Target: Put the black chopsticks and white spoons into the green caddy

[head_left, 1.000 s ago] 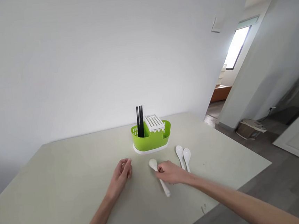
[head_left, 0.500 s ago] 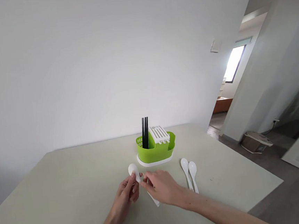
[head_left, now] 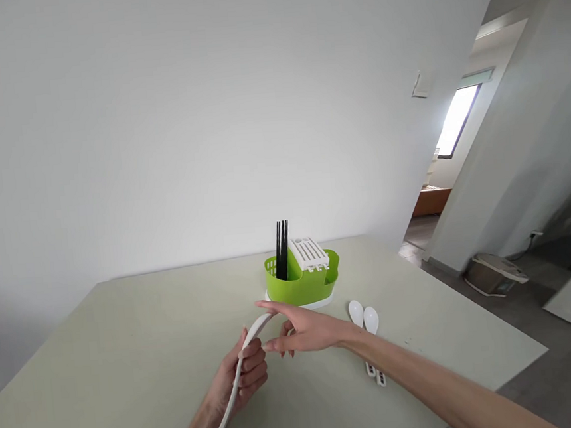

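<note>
My left hand [head_left: 247, 372] is closed around a white spoon [head_left: 237, 382], seen edge-on, with its hooked handle end pointing down toward me. My right hand [head_left: 300, 327] has its index finger stretched over the spoon's upper end and its thumb apart below. Whether that finger touches the spoon I cannot tell. Two more white spoons, a left one [head_left: 356, 312] and a right one [head_left: 371, 320], lie side by side on the table, partly behind my right forearm. Beyond my hands stands a green cutlery holder [head_left: 292, 292] with black chopsticks [head_left: 282, 251] upright in its left compartment.
A white slotted rack [head_left: 309, 252] with small hooks sits on top of the holder. The pale table [head_left: 141, 340] meets a white wall at the back. Its right edge drops to a grey floor, where a box-like bin [head_left: 495, 274] stands.
The spoon has turned edge-on, its handle end swinging down to the lower left. My right hand has gone from a pinch to spread fingers at the upper end. The view has shifted slightly.
</note>
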`<state>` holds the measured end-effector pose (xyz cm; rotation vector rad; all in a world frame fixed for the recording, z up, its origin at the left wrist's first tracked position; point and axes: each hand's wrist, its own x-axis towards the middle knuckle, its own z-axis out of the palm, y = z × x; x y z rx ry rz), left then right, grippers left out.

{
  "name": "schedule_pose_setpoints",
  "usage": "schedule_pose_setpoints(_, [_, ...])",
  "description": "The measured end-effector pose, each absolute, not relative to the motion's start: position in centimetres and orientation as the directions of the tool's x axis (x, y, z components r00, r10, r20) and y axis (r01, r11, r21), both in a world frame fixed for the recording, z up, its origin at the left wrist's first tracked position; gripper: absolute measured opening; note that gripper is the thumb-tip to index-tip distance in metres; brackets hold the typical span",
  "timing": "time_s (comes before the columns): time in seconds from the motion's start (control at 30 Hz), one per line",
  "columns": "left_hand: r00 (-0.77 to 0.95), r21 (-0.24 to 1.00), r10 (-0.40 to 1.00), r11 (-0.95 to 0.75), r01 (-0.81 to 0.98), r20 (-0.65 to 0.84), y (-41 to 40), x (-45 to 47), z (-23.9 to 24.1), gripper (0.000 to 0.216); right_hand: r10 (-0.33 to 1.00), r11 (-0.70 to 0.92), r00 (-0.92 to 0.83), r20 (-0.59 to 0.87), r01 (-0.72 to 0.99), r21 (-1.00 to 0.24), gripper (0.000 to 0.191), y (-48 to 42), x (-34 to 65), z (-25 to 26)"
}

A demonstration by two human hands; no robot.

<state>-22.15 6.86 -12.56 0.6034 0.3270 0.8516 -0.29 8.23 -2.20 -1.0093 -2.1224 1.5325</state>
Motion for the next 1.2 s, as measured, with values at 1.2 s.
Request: schedule_pose_setpoints(1.2, [0.452, 0.776, 0.882, 0.377, -0.505, -0.134, 7.3, -20.9, -13.3, 0.032, 0.857, 0.312, -0.41, 0.312, 0.895, 0.319, 0.038, 17.9, -2.4, 3.6])
